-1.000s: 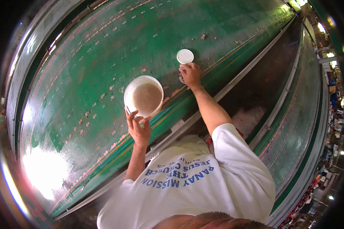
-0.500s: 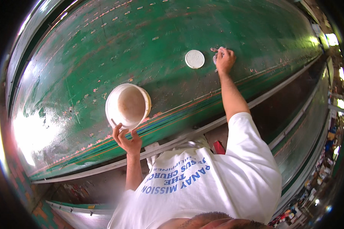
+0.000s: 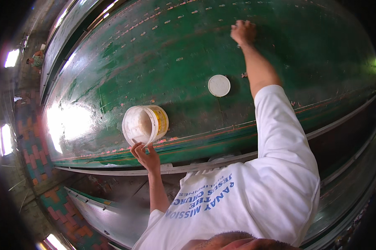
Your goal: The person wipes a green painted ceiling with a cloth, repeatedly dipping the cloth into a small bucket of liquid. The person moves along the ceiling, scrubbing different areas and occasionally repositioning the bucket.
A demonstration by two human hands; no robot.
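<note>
My left hand (image 3: pixel 146 157) grips the lower rim of a white plastic bucket (image 3: pixel 131 127), thumb and fingers pinched over its edge. The bucket is tipped, with its mouth toward the left and a yellow label on its outer side. My right hand (image 3: pixel 243 32) is stretched far across the green table surface (image 3: pixel 188 83), fingers curled down against it and slightly blurred. Whatever lies under those fingers is hidden. Between my hands a round white lid (image 3: pixel 219 86) lies flat on the surface. Right of the lid sits a small pinkish crumb of debris (image 3: pixel 244 75).
Rows of small pale marks (image 3: pixel 154 27) run across the far part of the green surface. A pale rail (image 3: pixel 171 168) edges its near side. Another long panel (image 3: pixel 108 216) stands behind at lower left. At far left, a person (image 3: pixel 36 59) is by a patterned floor (image 3: pixel 36 152).
My right hand has moved away from me, past the lid, leaving the debris behind. The bucket has turned in my left hand, bringing its yellow label into sight. The view has shifted.
</note>
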